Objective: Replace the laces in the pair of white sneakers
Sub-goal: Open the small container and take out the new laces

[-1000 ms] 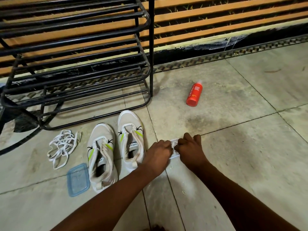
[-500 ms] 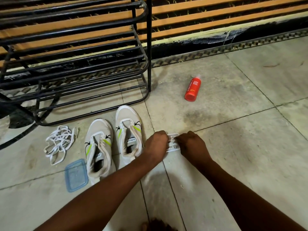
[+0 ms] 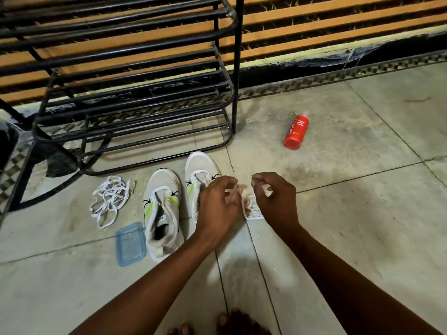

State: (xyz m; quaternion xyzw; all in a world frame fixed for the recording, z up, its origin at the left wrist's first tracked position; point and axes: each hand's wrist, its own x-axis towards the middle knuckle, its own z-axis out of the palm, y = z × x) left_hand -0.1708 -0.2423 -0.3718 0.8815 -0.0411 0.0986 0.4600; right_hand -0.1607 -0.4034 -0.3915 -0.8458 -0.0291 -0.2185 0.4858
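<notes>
A new lace (image 3: 233, 191) is being pinched by the left hand (image 3: 217, 204) and right hand (image 3: 273, 199), apart, likely being drawn from the tub (image 3: 251, 210) for threading.

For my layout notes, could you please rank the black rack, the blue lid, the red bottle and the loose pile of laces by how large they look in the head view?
1. black rack, by far the largest.
2. loose pile of laces.
3. blue lid.
4. red bottle, though it lies farther off, so its rank against the lid is unsure.
</notes>
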